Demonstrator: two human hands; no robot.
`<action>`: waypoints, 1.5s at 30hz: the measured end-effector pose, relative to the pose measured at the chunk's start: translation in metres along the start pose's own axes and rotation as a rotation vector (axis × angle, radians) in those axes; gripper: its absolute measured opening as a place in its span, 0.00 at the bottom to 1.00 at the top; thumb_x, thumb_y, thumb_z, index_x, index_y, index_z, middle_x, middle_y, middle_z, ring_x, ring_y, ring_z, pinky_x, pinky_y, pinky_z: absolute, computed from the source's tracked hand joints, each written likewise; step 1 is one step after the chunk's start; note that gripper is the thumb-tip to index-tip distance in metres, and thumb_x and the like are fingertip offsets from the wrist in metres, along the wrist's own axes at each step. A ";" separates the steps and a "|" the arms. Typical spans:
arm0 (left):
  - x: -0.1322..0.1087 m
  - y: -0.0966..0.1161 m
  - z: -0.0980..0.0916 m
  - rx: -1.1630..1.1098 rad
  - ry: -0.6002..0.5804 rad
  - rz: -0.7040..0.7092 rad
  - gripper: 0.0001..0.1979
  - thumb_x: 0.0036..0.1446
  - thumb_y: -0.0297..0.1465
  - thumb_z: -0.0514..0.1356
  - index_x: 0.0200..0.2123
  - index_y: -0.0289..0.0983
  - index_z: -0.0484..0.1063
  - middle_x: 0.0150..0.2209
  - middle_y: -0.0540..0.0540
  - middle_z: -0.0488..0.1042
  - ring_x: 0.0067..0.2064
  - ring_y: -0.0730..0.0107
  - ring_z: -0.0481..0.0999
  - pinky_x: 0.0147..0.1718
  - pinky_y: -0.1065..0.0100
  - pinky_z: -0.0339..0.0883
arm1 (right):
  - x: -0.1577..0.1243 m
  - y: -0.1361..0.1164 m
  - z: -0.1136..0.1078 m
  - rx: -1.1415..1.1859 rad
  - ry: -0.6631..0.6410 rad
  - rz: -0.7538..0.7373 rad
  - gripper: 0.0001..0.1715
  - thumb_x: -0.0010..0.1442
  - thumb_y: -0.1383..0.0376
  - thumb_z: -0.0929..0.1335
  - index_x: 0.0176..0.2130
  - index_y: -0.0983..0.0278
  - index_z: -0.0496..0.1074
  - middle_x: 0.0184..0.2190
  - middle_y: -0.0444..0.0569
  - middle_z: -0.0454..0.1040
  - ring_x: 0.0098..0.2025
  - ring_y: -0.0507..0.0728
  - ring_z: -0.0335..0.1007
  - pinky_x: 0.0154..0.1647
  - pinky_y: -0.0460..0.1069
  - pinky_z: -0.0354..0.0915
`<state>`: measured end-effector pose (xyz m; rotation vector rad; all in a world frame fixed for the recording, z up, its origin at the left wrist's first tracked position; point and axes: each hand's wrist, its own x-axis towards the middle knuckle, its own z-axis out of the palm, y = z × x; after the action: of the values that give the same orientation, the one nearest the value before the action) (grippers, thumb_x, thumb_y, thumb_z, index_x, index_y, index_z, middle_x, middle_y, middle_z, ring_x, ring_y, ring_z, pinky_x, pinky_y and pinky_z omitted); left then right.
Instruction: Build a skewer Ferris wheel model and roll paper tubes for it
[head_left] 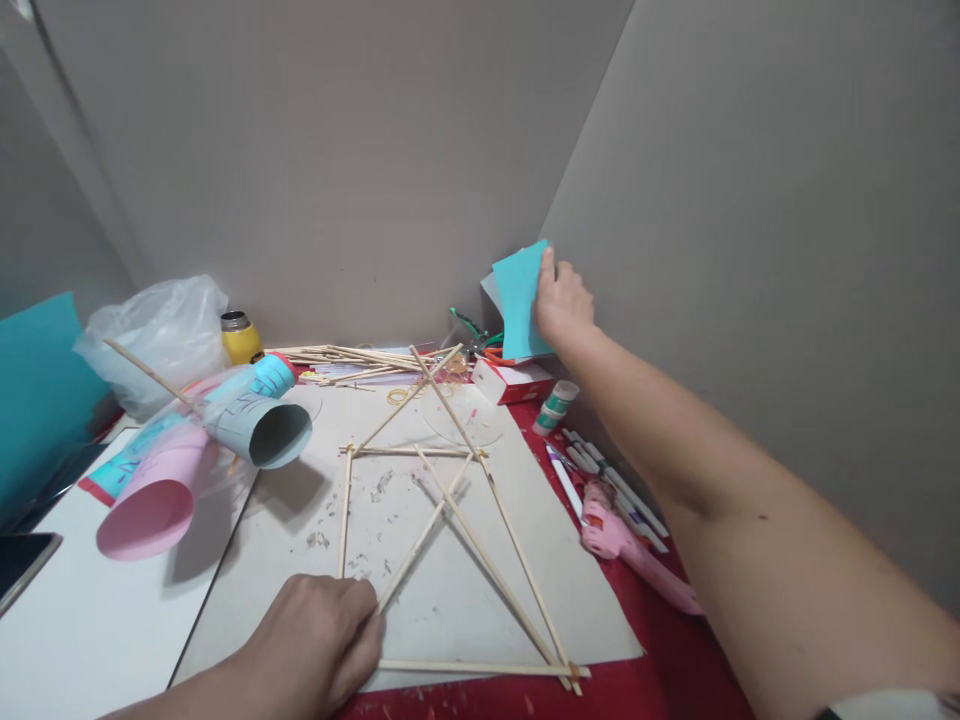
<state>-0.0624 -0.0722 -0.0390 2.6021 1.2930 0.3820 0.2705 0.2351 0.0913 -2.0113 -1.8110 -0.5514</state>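
Note:
My left hand (322, 635) is closed around the lower-left corner of a wooden stick frame (510, 545) near the table's front edge, hiding that joint. Thin sticks make up this frame, crossing at the top and in the middle, with bands at several corners. At the back right, my reaching right hand (564, 298) grips the edge of a blue sheet of paper (519, 300). That sheet stands upright behind a red and white box (510, 382). The right fingertips are partly hidden.
Paper tubes (161, 510) lie at left, beside a plastic bag (157, 335) and a yellow bottle (240, 337). Loose sticks (345, 360) line the back. A pink glue gun (630, 550), markers (615, 480) and a glue stick (556, 407) sit at right. Grey partitions enclose the table.

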 end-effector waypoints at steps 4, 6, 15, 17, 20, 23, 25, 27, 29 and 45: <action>-0.001 -0.002 0.002 0.006 -0.003 -0.004 0.12 0.62 0.28 0.50 0.25 0.39 0.61 0.21 0.51 0.70 0.22 0.70 0.70 0.23 0.67 0.53 | -0.009 -0.003 0.002 -0.133 0.032 -0.227 0.31 0.67 0.74 0.51 0.68 0.73 0.49 0.68 0.71 0.49 0.68 0.71 0.44 0.59 0.68 0.50; -0.001 -0.002 0.001 0.005 -0.003 -0.006 0.12 0.62 0.28 0.51 0.25 0.39 0.61 0.21 0.51 0.70 0.22 0.70 0.70 0.23 0.67 0.53 | -0.013 -0.007 0.001 -0.162 -0.035 -0.307 0.27 0.67 0.74 0.53 0.61 0.76 0.63 0.62 0.70 0.60 0.67 0.70 0.44 0.62 0.68 0.42; 0.001 -0.001 0.000 -0.012 -0.005 0.000 0.13 0.63 0.29 0.49 0.25 0.39 0.61 0.21 0.51 0.69 0.22 0.69 0.70 0.23 0.67 0.54 | -0.068 -0.047 0.010 -0.151 -0.587 -0.399 0.16 0.66 0.58 0.66 0.48 0.65 0.72 0.46 0.51 0.74 0.44 0.57 0.73 0.44 0.55 0.70; 0.000 -0.001 0.000 -0.015 -0.002 0.000 0.13 0.64 0.29 0.49 0.25 0.39 0.62 0.21 0.51 0.69 0.22 0.69 0.70 0.23 0.67 0.54 | -0.082 -0.052 0.016 -0.162 -0.687 -0.373 0.18 0.65 0.59 0.68 0.51 0.66 0.70 0.49 0.52 0.73 0.45 0.57 0.73 0.45 0.56 0.71; -0.001 -0.002 0.001 -0.020 -0.006 -0.001 0.13 0.63 0.29 0.49 0.25 0.39 0.62 0.21 0.51 0.69 0.22 0.69 0.70 0.22 0.67 0.54 | -0.092 -0.053 0.024 -0.164 -0.752 -0.314 0.19 0.65 0.60 0.67 0.53 0.66 0.69 0.51 0.54 0.71 0.48 0.59 0.72 0.47 0.58 0.71; -0.001 -0.002 0.002 -0.022 -0.007 0.002 0.12 0.63 0.29 0.50 0.25 0.39 0.62 0.21 0.51 0.69 0.22 0.69 0.70 0.22 0.67 0.54 | -0.093 -0.052 0.029 -0.123 -0.774 -0.254 0.20 0.65 0.59 0.67 0.54 0.66 0.69 0.52 0.54 0.71 0.48 0.59 0.71 0.47 0.59 0.70; -0.001 -0.002 0.002 -0.020 -0.004 0.001 0.12 0.63 0.29 0.50 0.25 0.39 0.62 0.21 0.51 0.70 0.22 0.69 0.70 0.23 0.67 0.54 | -0.091 -0.050 0.030 -0.075 -0.791 -0.211 0.20 0.65 0.59 0.67 0.53 0.65 0.69 0.52 0.54 0.71 0.48 0.59 0.72 0.47 0.58 0.70; 0.000 -0.002 0.002 -0.016 -0.004 -0.006 0.13 0.63 0.29 0.50 0.25 0.39 0.62 0.21 0.51 0.70 0.22 0.69 0.70 0.23 0.67 0.54 | -0.089 -0.049 0.032 -0.012 -0.805 -0.168 0.19 0.65 0.59 0.67 0.53 0.65 0.69 0.51 0.53 0.71 0.47 0.59 0.72 0.46 0.58 0.71; 0.000 -0.001 0.002 -0.012 -0.006 -0.011 0.13 0.63 0.29 0.49 0.25 0.39 0.62 0.21 0.51 0.69 0.22 0.69 0.70 0.23 0.67 0.54 | -0.087 -0.048 0.034 0.062 -0.806 -0.130 0.19 0.65 0.59 0.67 0.53 0.65 0.69 0.51 0.53 0.71 0.47 0.59 0.72 0.46 0.58 0.71; 0.000 0.000 0.001 -0.009 -0.007 -0.004 0.11 0.61 0.27 0.51 0.25 0.39 0.62 0.21 0.52 0.70 0.22 0.70 0.71 0.22 0.68 0.53 | -0.037 -0.036 0.031 0.673 -0.654 0.277 0.20 0.65 0.59 0.67 0.53 0.66 0.69 0.51 0.53 0.72 0.46 0.58 0.72 0.45 0.57 0.71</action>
<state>-0.0621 -0.0729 -0.0396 2.5908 1.2912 0.3764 0.2320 0.2230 0.0463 -1.9829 -1.6466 0.7866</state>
